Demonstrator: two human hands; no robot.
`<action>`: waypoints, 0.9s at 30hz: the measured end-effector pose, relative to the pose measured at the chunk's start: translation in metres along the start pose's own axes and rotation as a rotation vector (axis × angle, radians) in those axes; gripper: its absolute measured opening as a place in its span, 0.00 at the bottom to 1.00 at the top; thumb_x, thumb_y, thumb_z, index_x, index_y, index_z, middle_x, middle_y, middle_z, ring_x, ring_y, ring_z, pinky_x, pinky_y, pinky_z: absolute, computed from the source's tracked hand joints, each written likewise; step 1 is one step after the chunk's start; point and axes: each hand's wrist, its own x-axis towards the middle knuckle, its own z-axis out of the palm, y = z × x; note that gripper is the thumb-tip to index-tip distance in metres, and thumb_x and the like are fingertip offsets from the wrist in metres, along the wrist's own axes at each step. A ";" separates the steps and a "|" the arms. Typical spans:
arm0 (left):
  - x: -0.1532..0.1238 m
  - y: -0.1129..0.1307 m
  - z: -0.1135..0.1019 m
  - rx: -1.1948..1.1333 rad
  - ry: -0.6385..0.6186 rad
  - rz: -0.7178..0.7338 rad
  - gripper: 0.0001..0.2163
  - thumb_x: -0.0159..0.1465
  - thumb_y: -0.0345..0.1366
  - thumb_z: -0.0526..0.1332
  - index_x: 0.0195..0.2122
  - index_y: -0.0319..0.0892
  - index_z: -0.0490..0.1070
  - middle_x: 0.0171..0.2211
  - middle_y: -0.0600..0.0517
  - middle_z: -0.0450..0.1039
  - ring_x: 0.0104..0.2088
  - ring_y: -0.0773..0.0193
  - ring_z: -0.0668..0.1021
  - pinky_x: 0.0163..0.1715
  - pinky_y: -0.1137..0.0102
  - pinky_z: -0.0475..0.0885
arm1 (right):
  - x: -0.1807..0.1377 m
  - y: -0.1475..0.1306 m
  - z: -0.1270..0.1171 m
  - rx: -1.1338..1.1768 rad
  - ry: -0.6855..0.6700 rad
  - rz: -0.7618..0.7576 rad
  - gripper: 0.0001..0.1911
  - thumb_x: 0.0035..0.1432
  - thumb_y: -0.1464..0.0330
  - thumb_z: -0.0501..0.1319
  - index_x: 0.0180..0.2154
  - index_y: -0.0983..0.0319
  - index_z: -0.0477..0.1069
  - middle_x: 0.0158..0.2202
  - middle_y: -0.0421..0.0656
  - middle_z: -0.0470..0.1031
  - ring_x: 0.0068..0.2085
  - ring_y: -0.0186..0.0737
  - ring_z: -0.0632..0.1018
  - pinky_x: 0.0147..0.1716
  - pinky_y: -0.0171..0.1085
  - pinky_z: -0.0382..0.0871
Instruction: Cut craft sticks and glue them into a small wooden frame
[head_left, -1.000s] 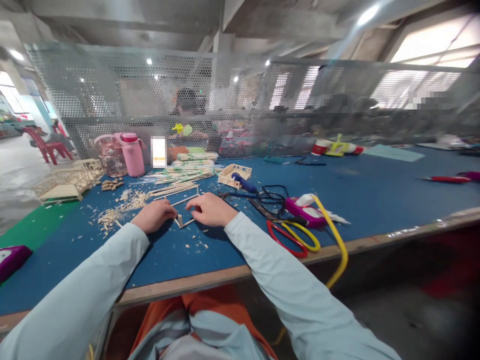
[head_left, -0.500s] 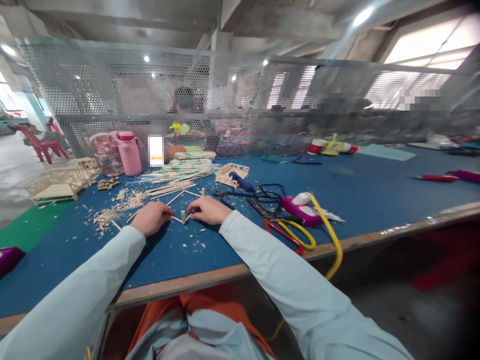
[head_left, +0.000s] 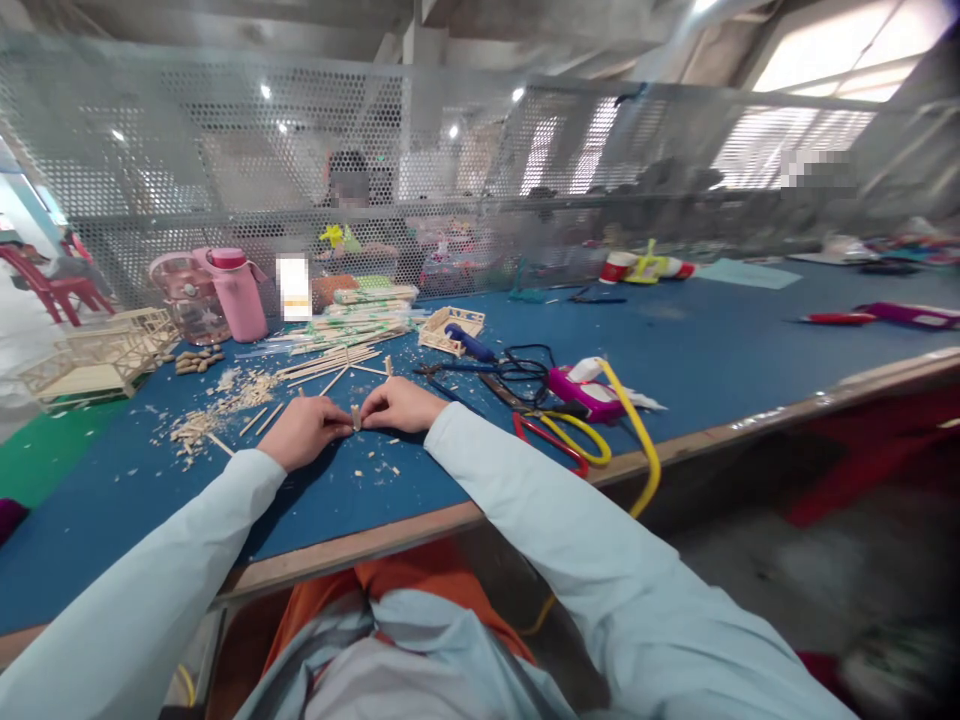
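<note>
My left hand (head_left: pixel 301 431) and my right hand (head_left: pixel 401 405) rest on the blue table (head_left: pixel 712 370), fingertips pinched together on a small wooden stick piece (head_left: pixel 355 417) that stands between them. Loose thin wooden sticks (head_left: pixel 334 368) lie just beyond the hands. Wood chips and offcuts (head_left: pixel 217 405) are scattered to the left of my left hand.
Red and yellow scissors (head_left: pixel 566 440), a purple glue gun (head_left: pixel 581 392) with yellow cord and black cables lie right of my hands. A pink bottle (head_left: pixel 234 293), stick bundles (head_left: pixel 367 310) and wooden frame models (head_left: pixel 90 360) stand at the back. A person sits behind the mesh screen (head_left: pixel 450 160).
My hands have drawn closer together and now pinch one small stick piece; the larger stick frame seen a second ago is no longer between them. The camera has tilted slightly.
</note>
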 end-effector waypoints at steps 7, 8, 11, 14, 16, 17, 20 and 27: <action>0.000 0.001 0.001 0.073 -0.001 0.013 0.09 0.57 0.37 0.57 0.32 0.45 0.77 0.29 0.52 0.76 0.30 0.64 0.75 0.32 0.73 0.66 | 0.002 0.001 0.004 -0.004 0.025 -0.016 0.08 0.44 0.71 0.63 0.30 0.66 0.77 0.27 0.42 0.78 0.30 0.33 0.75 0.30 0.28 0.64; 0.000 0.001 0.001 0.091 -0.002 0.017 0.09 0.57 0.37 0.57 0.32 0.45 0.77 0.30 0.52 0.76 0.30 0.64 0.75 0.32 0.73 0.65 | 0.002 0.001 0.004 -0.007 0.031 -0.014 0.07 0.44 0.71 0.63 0.29 0.66 0.77 0.26 0.42 0.78 0.30 0.33 0.75 0.30 0.28 0.64; 0.000 0.001 0.002 0.128 -0.014 0.024 0.09 0.58 0.36 0.56 0.32 0.46 0.77 0.30 0.52 0.76 0.32 0.63 0.75 0.33 0.72 0.65 | 0.002 0.001 0.005 -0.010 0.037 0.006 0.07 0.43 0.72 0.63 0.29 0.67 0.77 0.26 0.42 0.78 0.29 0.33 0.75 0.30 0.28 0.64; 0.000 0.002 0.002 0.142 -0.013 0.027 0.10 0.58 0.36 0.55 0.31 0.46 0.77 0.31 0.52 0.76 0.32 0.63 0.75 0.34 0.72 0.65 | 0.002 0.000 0.006 -0.021 0.043 0.012 0.07 0.43 0.72 0.64 0.29 0.67 0.77 0.26 0.42 0.78 0.29 0.33 0.75 0.30 0.28 0.64; 0.001 0.003 0.002 0.145 -0.008 0.031 0.10 0.58 0.36 0.55 0.31 0.46 0.77 0.30 0.52 0.76 0.31 0.64 0.75 0.33 0.72 0.65 | 0.003 0.000 0.006 -0.022 0.042 0.005 0.07 0.43 0.72 0.64 0.29 0.67 0.77 0.27 0.43 0.78 0.30 0.33 0.76 0.30 0.28 0.64; 0.001 0.003 0.002 0.145 -0.006 0.033 0.11 0.58 0.36 0.54 0.31 0.46 0.77 0.30 0.51 0.76 0.30 0.64 0.75 0.32 0.72 0.66 | 0.003 0.000 0.006 -0.020 0.040 0.002 0.07 0.43 0.72 0.63 0.29 0.67 0.77 0.27 0.43 0.78 0.30 0.34 0.76 0.30 0.28 0.64; 0.001 0.004 0.000 0.140 -0.007 0.037 0.11 0.58 0.36 0.54 0.31 0.45 0.77 0.30 0.50 0.76 0.30 0.63 0.75 0.32 0.72 0.66 | 0.003 0.000 0.004 0.004 0.031 0.005 0.07 0.43 0.72 0.63 0.29 0.67 0.77 0.27 0.43 0.77 0.30 0.33 0.75 0.31 0.28 0.64; -0.003 0.005 -0.007 -0.059 0.108 -0.086 0.15 0.55 0.36 0.55 0.41 0.40 0.74 0.32 0.49 0.77 0.28 0.64 0.76 0.30 0.72 0.69 | 0.003 0.005 0.001 0.182 0.011 0.046 0.10 0.40 0.76 0.63 0.31 0.68 0.73 0.19 0.35 0.68 0.22 0.27 0.67 0.24 0.27 0.60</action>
